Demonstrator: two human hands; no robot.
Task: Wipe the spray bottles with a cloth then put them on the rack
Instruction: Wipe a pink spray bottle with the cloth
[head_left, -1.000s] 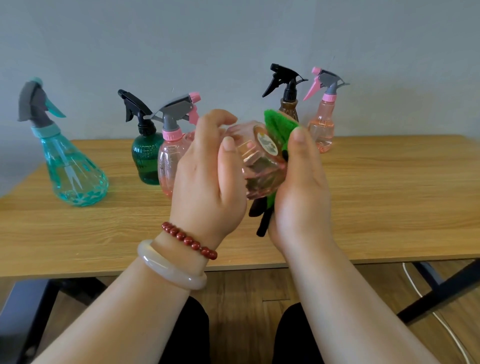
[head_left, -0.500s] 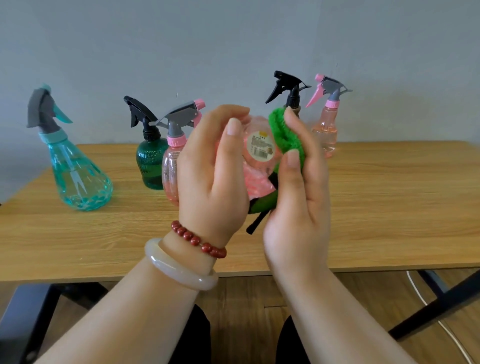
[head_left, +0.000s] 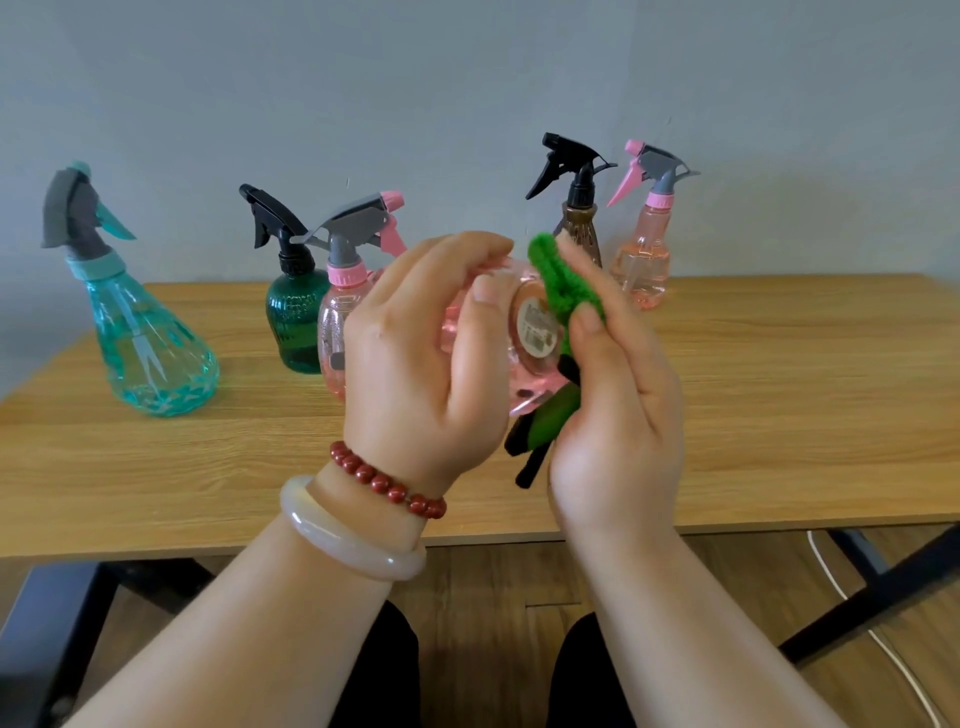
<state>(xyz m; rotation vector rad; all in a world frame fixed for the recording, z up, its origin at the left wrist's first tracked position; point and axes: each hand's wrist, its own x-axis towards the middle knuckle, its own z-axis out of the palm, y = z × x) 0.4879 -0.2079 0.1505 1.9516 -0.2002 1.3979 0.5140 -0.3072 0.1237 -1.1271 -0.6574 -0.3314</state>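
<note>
Now my left hand (head_left: 415, 364) is curled round a pink spray bottle (head_left: 530, 384). It holds the bottle up over the near part of the table (head_left: 779, 415). The bottle's round bottom and its sticker face me. My right hand (head_left: 618, 415) pinches the green cloth (head_left: 558, 283) between thumb and fingers and presses it on the bottle's right side. A black part of the bottle's top pokes out below my hands and points down.

Five more bottles stand upright on the table behind my hands, near the back edge by the grey wall (head_left: 467, 104). On the far left is a big teal bottle (head_left: 150, 343), well apart from the rest. Next come a dark green bottle (head_left: 293, 322) and a grey-topped pink bottle (head_left: 335, 322), just beside each other. My left hand hides part of that pink one. Behind my right hand is a brown bottle (head_left: 579, 228), its lower part hidden by the cloth and my fingers. A small pink bottle (head_left: 641, 265) stands just beside it on the right.

A wide stretch of wood shows on the right of the table, and a long strip runs along the front edge under my hands. Below that edge I see the wood floor (head_left: 493, 582), black table legs (head_left: 872, 592) and a white cable (head_left: 831, 582) by the right one. My left wrist has a red bead bracelet (head_left: 387, 486) and a pale bangle (head_left: 348, 540).
</note>
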